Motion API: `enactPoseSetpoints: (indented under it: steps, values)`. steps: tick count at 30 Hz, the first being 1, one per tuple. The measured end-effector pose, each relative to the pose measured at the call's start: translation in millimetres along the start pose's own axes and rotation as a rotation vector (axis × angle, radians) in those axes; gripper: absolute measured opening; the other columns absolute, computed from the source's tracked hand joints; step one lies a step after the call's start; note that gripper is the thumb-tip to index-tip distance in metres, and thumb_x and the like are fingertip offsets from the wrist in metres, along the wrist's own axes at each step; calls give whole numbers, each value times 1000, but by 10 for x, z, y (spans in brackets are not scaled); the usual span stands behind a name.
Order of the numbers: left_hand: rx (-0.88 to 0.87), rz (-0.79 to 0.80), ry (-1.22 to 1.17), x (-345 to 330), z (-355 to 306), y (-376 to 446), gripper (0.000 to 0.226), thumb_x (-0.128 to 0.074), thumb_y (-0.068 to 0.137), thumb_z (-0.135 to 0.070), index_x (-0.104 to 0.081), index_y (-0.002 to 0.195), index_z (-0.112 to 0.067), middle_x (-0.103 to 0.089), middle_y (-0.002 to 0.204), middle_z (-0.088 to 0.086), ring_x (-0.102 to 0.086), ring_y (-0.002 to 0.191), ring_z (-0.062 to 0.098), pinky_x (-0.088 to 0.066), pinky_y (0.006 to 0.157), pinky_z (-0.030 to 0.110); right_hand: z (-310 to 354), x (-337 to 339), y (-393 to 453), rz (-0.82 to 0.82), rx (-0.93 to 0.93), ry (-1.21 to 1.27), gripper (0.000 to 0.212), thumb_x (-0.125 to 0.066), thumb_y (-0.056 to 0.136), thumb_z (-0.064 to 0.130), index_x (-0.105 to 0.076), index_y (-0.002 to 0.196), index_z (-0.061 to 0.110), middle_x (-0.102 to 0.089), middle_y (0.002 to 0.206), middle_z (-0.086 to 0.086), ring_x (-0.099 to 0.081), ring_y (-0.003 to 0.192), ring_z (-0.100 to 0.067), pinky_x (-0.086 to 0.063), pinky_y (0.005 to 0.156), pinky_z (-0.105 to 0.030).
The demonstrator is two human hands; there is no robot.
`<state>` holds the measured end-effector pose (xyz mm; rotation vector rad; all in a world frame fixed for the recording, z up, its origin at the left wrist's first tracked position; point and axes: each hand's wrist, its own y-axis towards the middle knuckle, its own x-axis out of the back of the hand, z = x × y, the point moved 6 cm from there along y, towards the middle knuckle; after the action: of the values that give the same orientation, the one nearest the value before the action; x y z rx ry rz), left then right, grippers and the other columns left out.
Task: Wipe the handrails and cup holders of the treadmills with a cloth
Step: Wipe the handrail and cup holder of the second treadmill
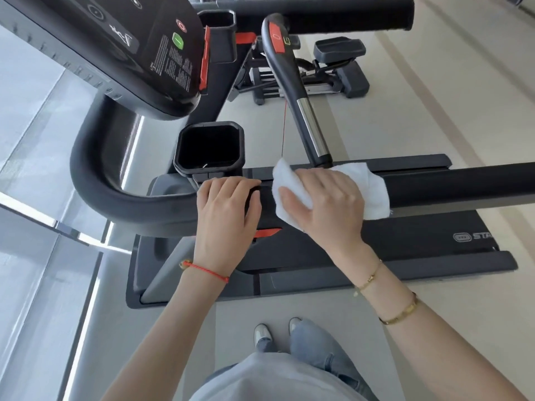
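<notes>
Two hands on black handrail (pixel 451 185) over pale floor (pixel 434 82): right fingers (pixel 298 195) gripping cloth (pixel 373 195), left fingers (pixel 231 189) curled round rail.

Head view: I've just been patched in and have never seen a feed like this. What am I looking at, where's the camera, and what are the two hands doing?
The camera is worn on a person's head and looks down, so you see their own arms, torso and shoes. They stand beside a treadmill. The right hand presses a white cloth onto the black handrail, wrapping it over the bar. The left hand holds no cloth; it rests bare on the same rail, gripping it just next to the right hand. Behind the left hand sits an open black cup holder; I cannot tell what is inside. The control console is upper left, and the treadmill belt lies below the rail.
</notes>
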<state>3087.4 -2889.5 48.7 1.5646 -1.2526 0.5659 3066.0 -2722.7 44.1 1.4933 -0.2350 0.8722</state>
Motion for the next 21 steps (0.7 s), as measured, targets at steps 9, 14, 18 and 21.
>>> enactPoseSetpoints:
  steps: [9,14,18,21]
  values:
    - [-10,37,-29,-313,-570,138,24,-48,100,-22,-69,110,-20,-68,103,-8,-59,101,17,-33,104,39,-923,193,74,111,-34,-138,47,-41,94,55,-58,65,22,-53,53,5,-51,50,-17,-25,52,-26]
    - [36,26,-15,-520,-927,198,24,-47,100,-24,-70,108,-22,-68,102,-10,-60,99,14,-33,102,40,-1328,305,103,171,-77,-156,49,-41,94,53,-49,57,22,-47,48,6,-45,45,-17,-18,51,-26]
    - [78,8,34,-641,-1108,210,29,-43,100,-22,-70,106,-22,-69,100,-11,-61,99,14,-32,100,38,-1231,323,76,142,-40,-97,45,-43,95,48,-45,60,20,-42,50,4,-38,47,-16,-22,52,-27]
    - [123,-14,93,-689,-1154,223,33,-38,100,-24,-71,103,-23,-70,97,-12,-61,96,14,-30,97,36,-1271,378,-14,164,55,69,39,-46,96,46,-63,80,16,-57,64,2,-52,61,-19,-37,60,-28]
